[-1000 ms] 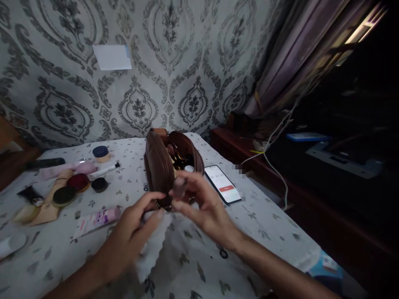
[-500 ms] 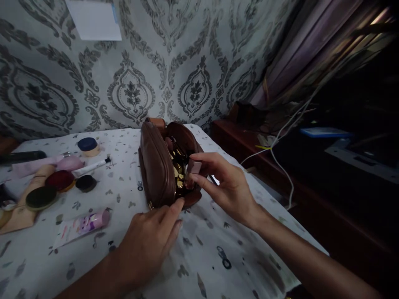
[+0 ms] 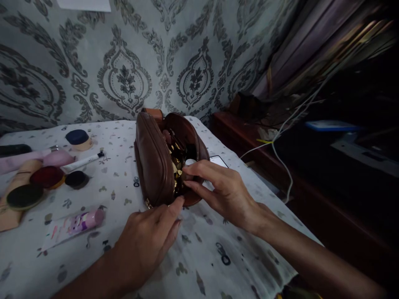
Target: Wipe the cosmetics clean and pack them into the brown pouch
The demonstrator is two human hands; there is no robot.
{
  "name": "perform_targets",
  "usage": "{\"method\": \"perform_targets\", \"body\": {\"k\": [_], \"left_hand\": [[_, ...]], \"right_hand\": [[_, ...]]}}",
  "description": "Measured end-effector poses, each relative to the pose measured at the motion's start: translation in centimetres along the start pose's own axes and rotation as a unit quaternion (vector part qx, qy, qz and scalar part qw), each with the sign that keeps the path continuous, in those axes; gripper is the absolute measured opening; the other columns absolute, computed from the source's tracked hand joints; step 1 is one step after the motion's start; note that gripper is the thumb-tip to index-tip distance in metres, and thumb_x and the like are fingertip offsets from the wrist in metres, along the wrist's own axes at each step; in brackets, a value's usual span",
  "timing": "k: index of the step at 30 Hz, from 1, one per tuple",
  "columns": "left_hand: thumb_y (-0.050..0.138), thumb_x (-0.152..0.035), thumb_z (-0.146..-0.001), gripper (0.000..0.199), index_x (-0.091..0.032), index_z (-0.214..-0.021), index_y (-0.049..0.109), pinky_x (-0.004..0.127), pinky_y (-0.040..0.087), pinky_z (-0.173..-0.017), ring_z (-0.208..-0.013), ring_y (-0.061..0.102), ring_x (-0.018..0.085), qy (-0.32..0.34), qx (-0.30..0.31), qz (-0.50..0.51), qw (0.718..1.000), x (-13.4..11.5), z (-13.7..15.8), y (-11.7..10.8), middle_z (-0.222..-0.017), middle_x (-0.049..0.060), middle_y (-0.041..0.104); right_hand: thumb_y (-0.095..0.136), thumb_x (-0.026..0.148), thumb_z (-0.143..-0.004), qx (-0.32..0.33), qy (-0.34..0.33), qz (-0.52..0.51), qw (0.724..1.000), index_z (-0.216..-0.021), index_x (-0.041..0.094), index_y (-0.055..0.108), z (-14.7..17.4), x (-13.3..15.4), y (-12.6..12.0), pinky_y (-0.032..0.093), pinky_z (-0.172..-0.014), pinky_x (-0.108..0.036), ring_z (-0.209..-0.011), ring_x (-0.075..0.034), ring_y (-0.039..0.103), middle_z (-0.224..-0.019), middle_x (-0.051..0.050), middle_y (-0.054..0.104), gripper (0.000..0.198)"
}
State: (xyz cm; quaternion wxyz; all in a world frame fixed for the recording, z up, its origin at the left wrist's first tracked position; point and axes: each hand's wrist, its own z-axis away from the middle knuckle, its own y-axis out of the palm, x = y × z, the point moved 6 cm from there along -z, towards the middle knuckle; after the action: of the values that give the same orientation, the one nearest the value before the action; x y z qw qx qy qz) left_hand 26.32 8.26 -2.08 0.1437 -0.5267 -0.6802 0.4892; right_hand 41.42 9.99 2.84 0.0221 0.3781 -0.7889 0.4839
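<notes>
One brown bag (image 3: 156, 160), lengthwise toward wall (image 3: 165, 54)

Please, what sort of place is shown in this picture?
Probably a room in a home, perhaps a bedroom: a patterned wall, a purplish curtain, and a printed cloth bearing a brown bag and what look like cosmetics.

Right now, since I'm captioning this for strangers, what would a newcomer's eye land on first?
Probably the open brown bag, mid-view on the printed cloth, with gold-coloured things inside, the right hand at its opening and the left hand at its near end. Next, the patterned wall behind it, then the pink-capped tube to the left.
</notes>
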Motion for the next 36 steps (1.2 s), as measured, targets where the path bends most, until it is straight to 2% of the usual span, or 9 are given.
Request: {"method": "perform_targets", "body": {"k": [3,7,12,14,18,21,24,31,36], "left_hand": [[0.036,-0.026,-0.103,0.036,-0.013,-0.135,0.046,0.031,0.063,-0.060,-0.066,0.072,0.018,-0.006,0.005,0.003,1.000,0.0,0.0,0.0,-0.088,0.008,0.075],[0.037,-0.026,-0.102,0.038,-0.014,-0.137,0.045,0.030,0.061,-0.056,-0.066,0.072,0.018,-0.013,0.014,0.008,1.000,0.2,0.1,0.0,-0.087,0.007,0.075],[0.040,-0.024,-0.100,0.041,-0.015,-0.140,0.042,0.030,0.062,-0.060,-0.069,0.073,0.019,-0.006,0.003,0.009,1.000,0.2,0.2,0.0,-0.090,0.008,0.075],[0.039,-0.024,-0.101,0.041,-0.015,-0.141,0.039,0.030,0.062,-0.059,-0.070,0.073,0.019,-0.004,0.000,0.007,1.000,0.0,0.2,0.0,-0.091,0.008,0.075],[0.033,-0.027,-0.103,0.040,-0.015,-0.141,0.037,0.030,0.059,-0.050,-0.061,0.072,0.020,-0.005,0.001,-0.004,1.000,-0.3,-0.1,-0.1,-0.082,0.006,0.074],[0.031,-0.029,-0.104,0.040,-0.014,-0.140,0.037,0.029,0.057,-0.049,-0.056,0.070,0.019,-0.003,-0.005,-0.008,1.000,-0.5,-0.1,-0.3,-0.078,0.006,0.073],[0.032,-0.029,-0.104,0.039,-0.014,-0.140,0.037,0.027,0.056,-0.050,-0.054,0.068,0.018,-0.002,-0.006,-0.016,1.000,-0.5,-0.1,-0.2,-0.074,0.005,0.072],[0.035,-0.029,-0.103,0.042,-0.016,-0.143,0.035,0.027,0.056,-0.051,-0.056,0.069,0.018,-0.005,-0.002,-0.011,1.000,-0.4,0.2,-0.2,-0.075,0.004,0.072],[0.035,-0.030,-0.103,0.047,-0.016,-0.148,0.031,0.027,0.055,-0.049,-0.054,0.068,0.018,-0.011,0.003,0.010,1.000,-0.5,0.1,-0.2,-0.073,0.004,0.071]], "right_hand": [[0.054,0.019,-0.097,0.009,0.006,-0.005,1.000,-0.098,0.020,0.065,0.0,0.0,0.1,0.056,-0.075,-0.027,-0.087,-0.017,0.067,-0.099,-0.006,0.068,0.011],[0.050,0.018,-0.098,0.017,-0.007,-0.004,1.000,-0.102,0.019,0.066,0.0,0.4,0.1,0.057,-0.076,-0.029,-0.089,-0.018,0.067,-0.101,-0.008,0.068,0.017],[0.049,0.021,-0.099,0.053,-0.018,0.051,0.997,-0.101,0.016,0.068,-0.7,0.8,0.0,0.056,-0.078,-0.035,-0.093,-0.021,0.063,-0.105,-0.011,0.064,0.019],[0.056,0.025,-0.096,0.086,-0.040,0.082,0.992,-0.098,0.015,0.069,-1.6,1.2,0.0,0.054,-0.084,-0.041,-0.102,-0.025,0.058,-0.110,-0.012,0.063,0.016],[0.069,0.032,-0.089,0.216,-0.101,0.120,0.964,-0.093,0.012,0.070,-4.0,2.0,0.8,0.044,-0.096,-0.047,-0.114,-0.029,0.048,-0.111,-0.013,0.061,0.020],[0.072,0.031,-0.086,0.288,-0.120,0.117,0.943,-0.090,0.012,0.070,-5.3,1.9,1.1,0.042,-0.094,-0.043,-0.110,-0.027,0.047,-0.110,-0.013,0.060,0.019],[0.072,0.021,-0.085,0.324,-0.134,0.112,0.930,-0.087,0.013,0.069,-5.9,2.0,1.3,0.041,-0.089,-0.038,-0.101,-0.024,0.050,-0.101,-0.010,0.063,0.009],[0.065,0.008,-0.083,0.315,-0.051,0.075,0.945,-0.080,0.014,0.062,-6.0,1.4,1.6,0.042,-0.076,-0.030,-0.086,-0.019,0.054,-0.084,-0.004,0.063,0.007],[0.062,0.011,-0.086,0.360,-0.079,0.106,0.923,-0.091,0.014,0.066,-5.5,1.1,2.5,0.042,-0.083,-0.032,-0.092,-0.021,0.056,-0.091,-0.008,0.067,0.007]]}}
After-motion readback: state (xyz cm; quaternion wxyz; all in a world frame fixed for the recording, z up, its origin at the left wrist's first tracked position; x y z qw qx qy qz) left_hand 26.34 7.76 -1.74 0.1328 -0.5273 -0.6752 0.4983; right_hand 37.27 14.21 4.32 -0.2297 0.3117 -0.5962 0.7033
